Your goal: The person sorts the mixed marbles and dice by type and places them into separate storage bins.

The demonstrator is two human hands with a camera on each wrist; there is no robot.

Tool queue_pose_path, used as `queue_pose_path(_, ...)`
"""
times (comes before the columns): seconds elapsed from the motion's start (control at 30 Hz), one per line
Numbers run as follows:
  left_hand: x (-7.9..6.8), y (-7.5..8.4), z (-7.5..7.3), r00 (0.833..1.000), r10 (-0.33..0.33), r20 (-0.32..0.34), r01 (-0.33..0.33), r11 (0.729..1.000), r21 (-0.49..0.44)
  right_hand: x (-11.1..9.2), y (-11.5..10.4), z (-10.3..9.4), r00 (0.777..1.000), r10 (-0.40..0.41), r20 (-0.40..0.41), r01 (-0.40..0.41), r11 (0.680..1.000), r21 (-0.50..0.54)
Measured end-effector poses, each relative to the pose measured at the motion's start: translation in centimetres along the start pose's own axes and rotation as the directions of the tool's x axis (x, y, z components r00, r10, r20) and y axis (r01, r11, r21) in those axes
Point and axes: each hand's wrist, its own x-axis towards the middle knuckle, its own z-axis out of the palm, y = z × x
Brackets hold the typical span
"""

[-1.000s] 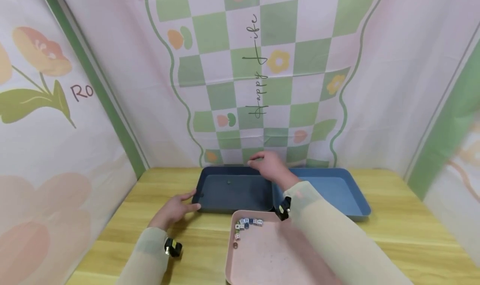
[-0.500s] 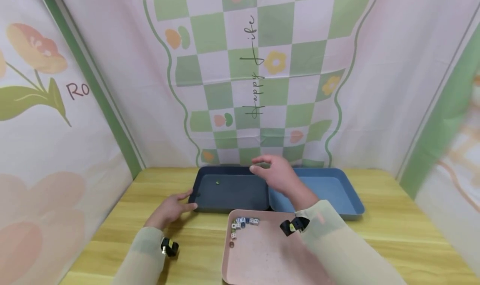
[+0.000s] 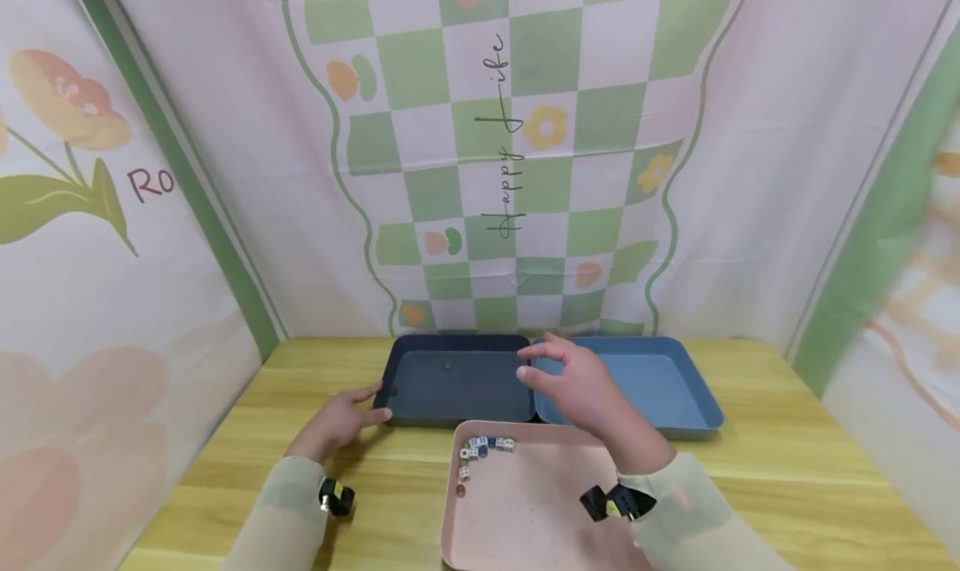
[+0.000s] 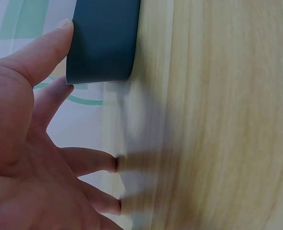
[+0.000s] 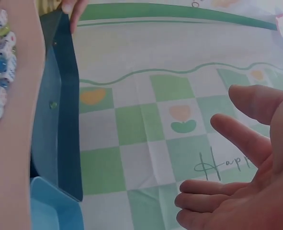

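My left hand (image 3: 341,421) rests at the left end of the dark navy tray (image 3: 457,413). In the left wrist view its thumb and index fingertip touch the tray's edge, while other fingertips stand on the table. A small green bead (image 3: 447,366) lies inside this tray, and a tiny dark piece (image 3: 393,392) sits near its left wall. Above the seam between the navy tray and the blue tray (image 3: 652,379) hovers my right hand (image 3: 581,383). Its fingers are spread and relaxed, with nothing between them, as the right wrist view (image 5: 242,163) also shows.
Closer to me stands a pink tray (image 3: 540,504). White dice (image 3: 464,473) and several small beads gather along its far left corner, with a brown bead (image 3: 461,491) at the near end. A printed curtain (image 3: 487,179) hangs right behind the trays.
My right hand has drawn back from the navy tray's far rim, toward me and rightward. The green bead shifted left within the tray, then back right. My left hand keeps its place.
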Motion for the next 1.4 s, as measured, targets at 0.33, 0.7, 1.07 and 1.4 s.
queue_pose_path(0.33,0.2,-0.3,0.0,1.0,-0.005,-0.009,0.005,1.0,-0.02,-3.9,1.1,-0.1,1.0,-0.011,0.026,0.012,0.999,-0.033)
queue_pose_path(0.7,-0.1,-0.4,0.1,1.0,-0.007,-0.005,0.007,1.0,-0.02,-9.8,4.3,-1.2,0.997,0.009,0.081,-0.002,0.996,-0.086)
queue_pose_path(1.07,0.4,-0.3,0.1,1.0,0.005,-0.005,-0.005,1.0,-0.01,-8.5,2.9,0.5,0.998,-0.055,0.021,0.058,0.985,-0.164)
queue_pose_path(1.4,0.3,-0.3,0.0,1.0,-0.016,-0.001,0.016,1.0,-0.02,-4.2,0.4,2.6,0.998,-0.046,0.038,0.048,0.998,-0.038)
